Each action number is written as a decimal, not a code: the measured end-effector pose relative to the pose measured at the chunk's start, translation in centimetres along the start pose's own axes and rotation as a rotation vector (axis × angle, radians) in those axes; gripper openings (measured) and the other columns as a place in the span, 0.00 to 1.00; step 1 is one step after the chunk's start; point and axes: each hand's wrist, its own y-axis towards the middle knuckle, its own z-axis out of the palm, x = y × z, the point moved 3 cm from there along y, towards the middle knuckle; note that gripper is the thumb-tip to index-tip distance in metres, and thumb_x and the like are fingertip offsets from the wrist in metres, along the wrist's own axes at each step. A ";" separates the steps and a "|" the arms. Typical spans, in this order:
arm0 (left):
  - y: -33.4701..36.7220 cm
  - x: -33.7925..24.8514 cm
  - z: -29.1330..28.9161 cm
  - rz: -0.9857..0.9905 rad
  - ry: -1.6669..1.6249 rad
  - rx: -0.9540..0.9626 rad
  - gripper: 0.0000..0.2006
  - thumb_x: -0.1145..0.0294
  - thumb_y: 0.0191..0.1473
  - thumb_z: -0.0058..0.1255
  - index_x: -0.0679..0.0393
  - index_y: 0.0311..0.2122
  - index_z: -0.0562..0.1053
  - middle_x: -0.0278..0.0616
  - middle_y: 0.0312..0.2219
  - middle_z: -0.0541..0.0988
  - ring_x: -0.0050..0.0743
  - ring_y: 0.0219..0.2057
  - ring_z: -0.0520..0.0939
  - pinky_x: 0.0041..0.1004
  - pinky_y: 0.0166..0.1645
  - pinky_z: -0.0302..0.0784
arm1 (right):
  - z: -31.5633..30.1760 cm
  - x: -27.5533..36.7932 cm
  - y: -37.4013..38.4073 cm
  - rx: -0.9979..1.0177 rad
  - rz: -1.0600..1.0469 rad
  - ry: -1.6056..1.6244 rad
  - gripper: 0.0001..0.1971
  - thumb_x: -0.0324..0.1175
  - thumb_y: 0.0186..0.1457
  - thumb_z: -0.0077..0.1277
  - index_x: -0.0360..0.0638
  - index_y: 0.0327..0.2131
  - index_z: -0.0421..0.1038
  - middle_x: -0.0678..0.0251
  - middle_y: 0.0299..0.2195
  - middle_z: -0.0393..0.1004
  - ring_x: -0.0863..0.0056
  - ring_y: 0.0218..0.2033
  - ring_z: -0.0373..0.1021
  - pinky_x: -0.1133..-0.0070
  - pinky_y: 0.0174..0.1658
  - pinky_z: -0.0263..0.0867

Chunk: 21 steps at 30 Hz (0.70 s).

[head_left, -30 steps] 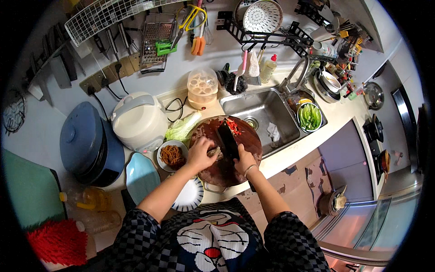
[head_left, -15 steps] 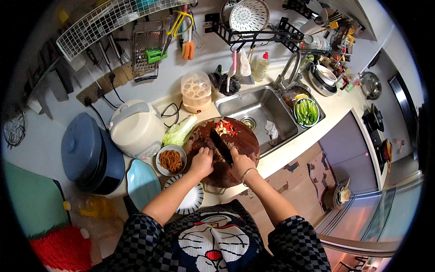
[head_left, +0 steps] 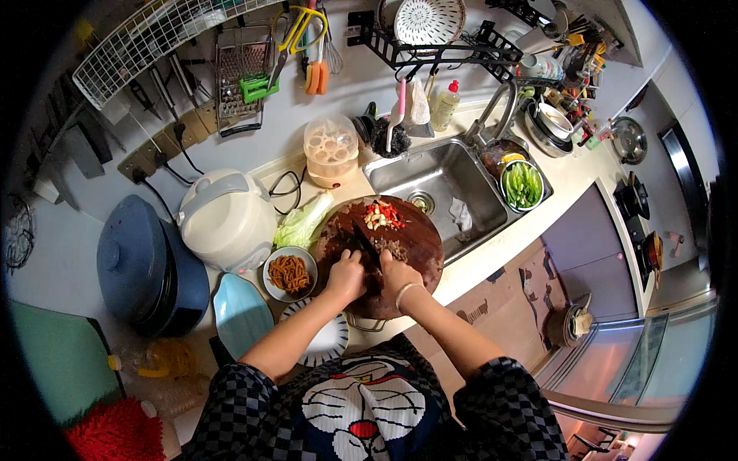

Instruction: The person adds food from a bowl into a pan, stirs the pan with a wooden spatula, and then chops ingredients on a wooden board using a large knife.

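While the right hand [head_left: 399, 273] wraps its fingers around the handle end of one dark-bladed kitchen knife [head_left: 367, 246], the left hand [head_left: 347, 274] sits just beside the blade, its fingers curled in and bunched (whether they pinch anything, I cannot tell). The knife is over one round chopping board [head_left: 421, 269] of dark reddish-brown wood, its surface patchy toward the left edge. Two heaps lie on that wood: glossy chopped red chilli with pale bits [head_left: 382, 215] near the far edge, and crumbly brown mince [head_left: 397, 250] right of the blade. Left of the board are one piece of crinkled, pale green cabbage [head_left: 302, 220] and one round bowl [head_left: 314, 269] of limp brown strips [head_left: 288, 273]. Two dishes rest nearer the body: a smooth, leaf-shaped pale blue dish [head_left: 240, 311] and a round white plate with dark rim stripes [head_left: 329, 336], partly beneath the left forearm.
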 end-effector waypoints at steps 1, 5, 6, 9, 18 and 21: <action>0.0 -0.1 -0.2 -0.002 -0.003 0.008 0.14 0.69 0.28 0.63 0.66 0.23 0.76 0.46 0.37 0.71 0.46 0.43 0.70 0.35 0.40 0.77 | 0.2 -0.1 0.8 0.001 -0.008 0.006 0.23 0.27 0.44 0.53 0.39 0.43 0.53 0.47 0.35 0.75 0.52 0.40 0.73 0.66 0.41 0.70; 0.3 0.0 -0.8 -0.017 -0.001 0.081 0.13 0.67 0.31 0.61 0.63 0.25 0.77 0.43 0.35 0.72 0.45 0.43 0.71 0.36 0.40 0.77 | 0.3 -0.7 1.5 0.034 0.014 0.016 0.26 0.27 0.44 0.54 0.39 0.46 0.52 0.47 0.37 0.74 0.53 0.41 0.72 0.66 0.42 0.70; 0.8 0.2 -1.3 -0.035 0.007 0.120 0.12 0.67 0.32 0.60 0.61 0.26 0.77 0.43 0.34 0.73 0.45 0.42 0.72 0.37 0.40 0.76 | 0.2 -0.8 1.6 0.030 0.011 0.011 0.27 0.27 0.44 0.54 0.38 0.46 0.52 0.48 0.37 0.74 0.53 0.41 0.72 0.66 0.42 0.70; 3.1 1.5 -3.9 -0.103 -0.060 0.086 0.07 0.65 0.39 0.53 0.53 0.26 0.77 0.42 0.30 0.74 0.45 0.36 0.75 0.38 0.38 0.75 | 0.1 -1.1 1.7 -0.003 -0.002 0.004 0.28 0.28 0.44 0.54 0.38 0.48 0.52 0.49 0.37 0.74 0.54 0.41 0.72 0.66 0.42 0.70; 12.4 2.1 -3.4 0.032 -0.074 -0.167 0.08 0.59 0.53 0.47 0.50 0.33 0.73 0.38 0.33 0.70 0.39 0.43 0.68 0.42 0.48 0.60 | 1.6 -0.3 1.7 -0.005 -0.001 -0.013 0.29 0.27 0.44 0.54 0.38 0.49 0.52 0.50 0.37 0.75 0.56 0.41 0.73 0.66 0.41 0.71; 12.6 2.1 -2.8 0.017 -0.066 -0.032 0.08 0.59 0.53 0.47 0.48 0.34 0.73 0.37 0.36 0.70 0.38 0.45 0.67 0.40 0.50 0.59 | 1.5 -0.5 2.0 -0.003 0.003 0.012 0.24 0.26 0.43 0.54 0.39 0.43 0.53 0.48 0.34 0.75 0.54 0.38 0.73 0.66 0.39 0.71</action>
